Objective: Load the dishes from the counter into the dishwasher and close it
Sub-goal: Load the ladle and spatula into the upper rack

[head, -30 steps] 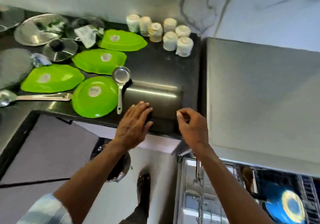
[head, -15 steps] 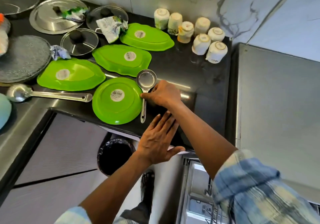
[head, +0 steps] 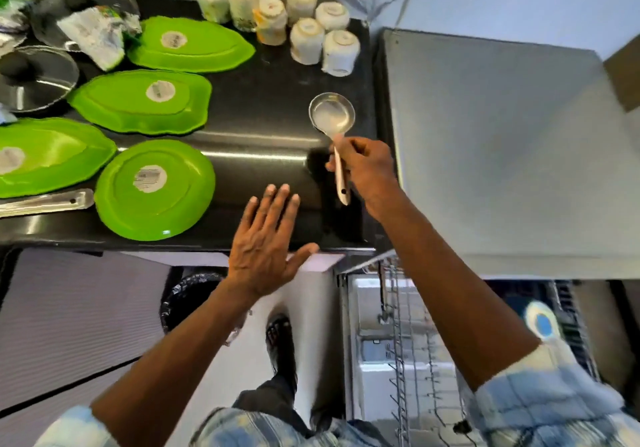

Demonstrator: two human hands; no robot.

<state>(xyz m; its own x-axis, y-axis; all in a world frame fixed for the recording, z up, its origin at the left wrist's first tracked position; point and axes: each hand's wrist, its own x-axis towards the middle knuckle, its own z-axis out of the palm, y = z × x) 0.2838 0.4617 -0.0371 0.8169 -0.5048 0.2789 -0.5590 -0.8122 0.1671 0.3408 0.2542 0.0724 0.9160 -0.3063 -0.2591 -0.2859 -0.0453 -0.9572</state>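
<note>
Counter [head: 263,107]: right hand [head: 367,166] grips ladle [head: 331,114], left hand [head: 263,249] splayed; dishwasher rack [head: 398,342] holds blue dish [head: 542,322].

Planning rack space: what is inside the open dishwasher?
A metal wire rack and one round blue-and-white dish at its right; the right arm hides the rack's middle.

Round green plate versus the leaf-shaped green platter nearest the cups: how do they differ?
Shape: the round green plate is circular; the leaf-shaped green platter is elongated, with a wavy rim. Place: the plate lies at the front edge of the counter, near the left hand; the platter lies at the back, beside the upturned cups. Shared: both are bright green and lie bottom-up, a sticker on each base.
</note>
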